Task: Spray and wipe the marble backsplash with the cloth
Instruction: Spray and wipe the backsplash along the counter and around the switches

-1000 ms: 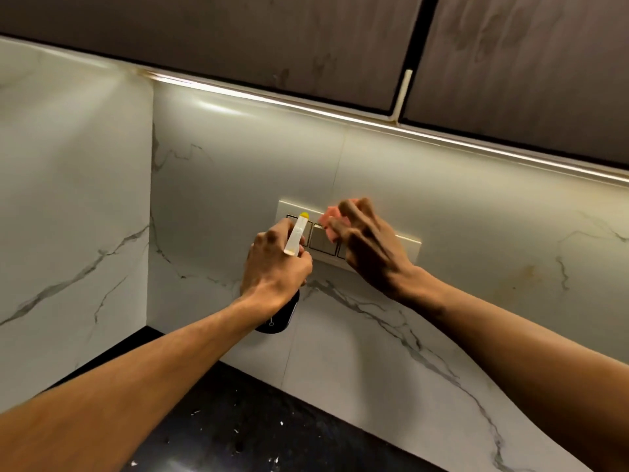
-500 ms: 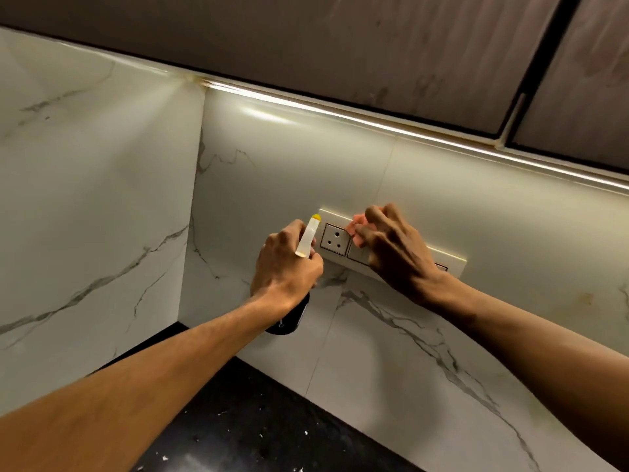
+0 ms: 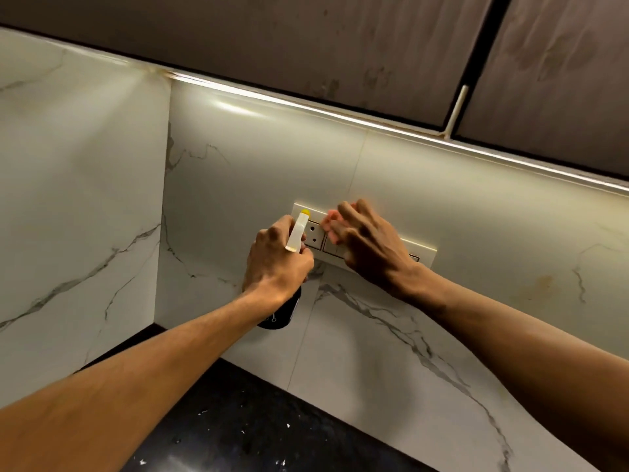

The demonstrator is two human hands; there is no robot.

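Wiping a switch plate [image 3: 422,250] set in the marble backsplash [image 3: 258,172], with a spray bottle [image 3: 296,233] held ready alongside.
The right hand [image 3: 371,248] bunches a small pink cloth [image 3: 328,222] under bent fingers and presses it on the plate. The left hand [image 3: 277,264] grips the bottle round its neck, just beside the socket. The cloth looks soft and light, best kept wadded under the fingertips. The bottle seems rigid, perhaps slick when wet; the neck is the sure hold.
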